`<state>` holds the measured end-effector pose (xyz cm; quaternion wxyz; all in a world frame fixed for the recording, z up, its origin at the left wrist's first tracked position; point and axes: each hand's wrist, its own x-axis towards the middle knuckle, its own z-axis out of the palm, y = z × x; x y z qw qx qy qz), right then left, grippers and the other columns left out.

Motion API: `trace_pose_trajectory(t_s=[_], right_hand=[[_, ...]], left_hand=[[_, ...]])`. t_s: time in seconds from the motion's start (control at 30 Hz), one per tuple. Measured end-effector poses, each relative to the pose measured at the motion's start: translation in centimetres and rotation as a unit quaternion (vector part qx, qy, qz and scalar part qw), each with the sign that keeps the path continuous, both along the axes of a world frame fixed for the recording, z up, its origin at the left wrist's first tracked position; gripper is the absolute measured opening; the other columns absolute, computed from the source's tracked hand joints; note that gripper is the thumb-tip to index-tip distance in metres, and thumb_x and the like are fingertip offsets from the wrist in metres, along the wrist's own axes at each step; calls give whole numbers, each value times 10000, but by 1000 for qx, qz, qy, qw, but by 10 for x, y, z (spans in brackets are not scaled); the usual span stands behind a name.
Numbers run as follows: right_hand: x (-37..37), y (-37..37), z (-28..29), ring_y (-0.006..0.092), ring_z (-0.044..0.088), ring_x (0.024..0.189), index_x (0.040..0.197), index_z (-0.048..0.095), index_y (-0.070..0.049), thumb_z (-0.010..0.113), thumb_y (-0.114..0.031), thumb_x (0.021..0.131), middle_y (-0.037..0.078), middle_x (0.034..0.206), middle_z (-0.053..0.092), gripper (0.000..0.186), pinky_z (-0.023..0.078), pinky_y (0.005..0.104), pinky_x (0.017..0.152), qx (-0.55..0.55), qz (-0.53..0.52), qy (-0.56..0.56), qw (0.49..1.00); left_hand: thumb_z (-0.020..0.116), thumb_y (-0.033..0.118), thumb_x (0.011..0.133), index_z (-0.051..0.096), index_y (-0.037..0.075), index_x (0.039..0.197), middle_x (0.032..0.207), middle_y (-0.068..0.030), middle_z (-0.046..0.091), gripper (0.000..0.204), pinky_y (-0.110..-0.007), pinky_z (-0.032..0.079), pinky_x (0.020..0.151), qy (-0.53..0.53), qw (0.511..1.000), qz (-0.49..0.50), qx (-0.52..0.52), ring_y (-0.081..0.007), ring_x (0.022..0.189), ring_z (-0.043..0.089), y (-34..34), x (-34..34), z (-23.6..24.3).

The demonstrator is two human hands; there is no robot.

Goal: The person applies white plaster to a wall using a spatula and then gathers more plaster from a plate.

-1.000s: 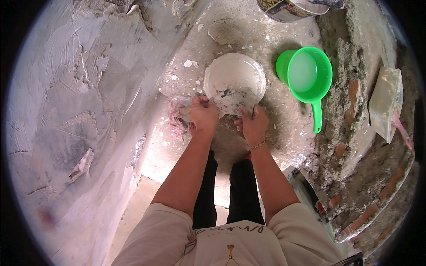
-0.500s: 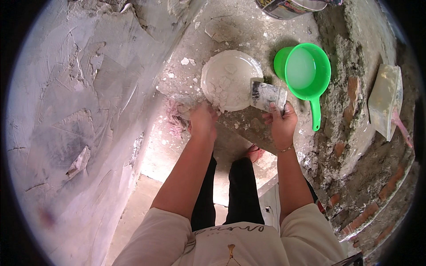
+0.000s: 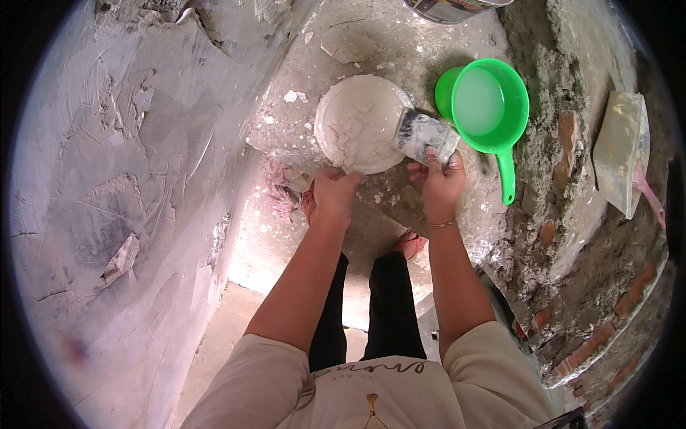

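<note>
A round white bowl (image 3: pixel 323 146) holds pale, lumpy wet plaster. At its near rim, my left hand (image 3: pixel 333 194) is closed, its fingertips on the edge; part of the grip is hidden. My right hand (image 3: pixel 443 187) grips a putty scraper (image 3: pixel 427 136) with a wide flat blade smeared in dark and white residue. The blade's far end overlaps the bowl's right rim. Just beyond the scraper, to the right, stands a bright green dipper (image 3: pixel 506 179) with cloudy whitish liquid in it.
A rough plastered wall (image 3: pixel 143 214) fills the left. On the right, broken masonry (image 3: pixel 557 236) bears a pale flat-sided container (image 3: pixel 619 154) beside a pink handle (image 3: pixel 649 193). A bucket (image 3: pixel 457 10) stands at the far edge. Pinkish rag-like strands (image 3: pixel 280 191) lie left of my left hand.
My right hand and the scraper have shifted left, bringing the blade further over the bowl's rim. My left hand has moved slightly right along the near rim. The whole view has shifted a little.
</note>
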<state>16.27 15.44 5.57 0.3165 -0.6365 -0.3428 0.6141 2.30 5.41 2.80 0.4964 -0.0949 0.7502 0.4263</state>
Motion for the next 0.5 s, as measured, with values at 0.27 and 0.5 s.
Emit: trace_pose_trajectory(t_s=[0.27,0.5], right_hand=[[-5,-26,18,104,628,647,1070,570,-1,566,-75,939,71,903,664,151,477,218,516,2,2,-25,1000],[5,-35,19,178,656,684,1007,620,-35,590,-22,883,95,894,665,127,497,266,567,99,145,-138,975]], left_hand=[[796,114,692,569,-121,1039,854,-152,673,477,-302,530,705,85,985,-126,-84,-223,786,661,-2,-8,-3],[746,72,766,548,-102,986,765,-146,662,344,-282,478,474,64,997,3,-48,-167,547,618,11,-17,13]])
